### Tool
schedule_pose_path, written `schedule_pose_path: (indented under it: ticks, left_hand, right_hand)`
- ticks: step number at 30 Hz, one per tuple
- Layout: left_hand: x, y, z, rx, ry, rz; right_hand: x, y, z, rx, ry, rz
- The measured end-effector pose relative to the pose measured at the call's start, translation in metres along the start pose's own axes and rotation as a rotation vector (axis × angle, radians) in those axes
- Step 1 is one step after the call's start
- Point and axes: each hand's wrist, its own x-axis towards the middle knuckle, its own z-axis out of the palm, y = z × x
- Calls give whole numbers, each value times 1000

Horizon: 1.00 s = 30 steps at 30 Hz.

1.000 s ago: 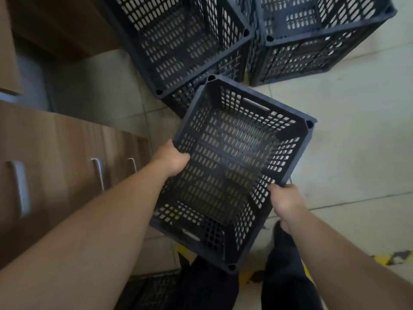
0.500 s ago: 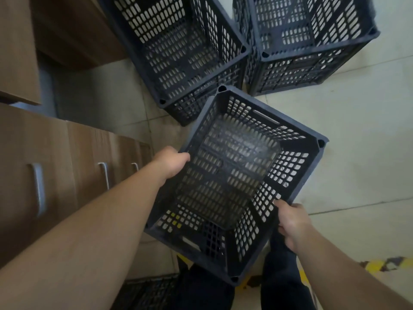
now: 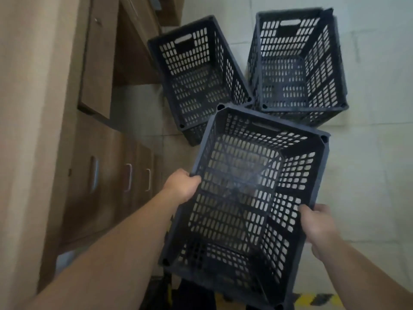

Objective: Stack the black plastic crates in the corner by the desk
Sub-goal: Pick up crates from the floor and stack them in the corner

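We carry one black perforated plastic crate (image 3: 245,193) in the air above the pale tiled floor (image 3: 368,175), mouth up and tipped a little, its far rim hanging over the near corners of two more black slotted crates that stand on the floor ahead. Our left hand (image 3: 182,185) is closed over the crate's left rim, fingers curled inside the wall; our right hand (image 3: 317,222) is wrapped round its right rim near the closer corner. Both grips look firm.

The stacking, as we judge it, is at an early stage. The left floor crate (image 3: 196,74) sits next to the brown wooden cabinet with metal handles (image 3: 107,175), the right floor crate (image 3: 299,63) just beside it, their near corners touching or nearly so. From this angle each seems a single crate with an open, empty mouth, though we cannot rule out another nested beneath. Nothing yet sits on top of either. What is left: lower the held crate squarely onto one of them, then bring the remaining one onto the pile.

The held crate is a rectangular, lattice-walled box with slotted sides and floor, a handle cut-out in its far end wall and round sockets at the rim corners. It appears empty and undamaged.
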Motion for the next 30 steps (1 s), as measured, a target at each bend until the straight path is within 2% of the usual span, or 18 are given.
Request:
schedule_pose_path:
  ticks: [7, 14, 21, 30]
  left_hand:
    - [-86, -37, 11, -170, 41, -123]
    - [-163, -104, 46, -381, 83, -231]
    - [-233, -172, 83, -641, 137, -307]
    - [-341, -268, 136, -809, 235, -384]
  right_hand:
    - [-53, -44, -50, -253, -61, -219]
    - [-88, -47, -70, -517, -101, -436]
    - [-127, -15, -73, -622, -132, -549]
    - [-214, 48, -75, -756, -218, -692]
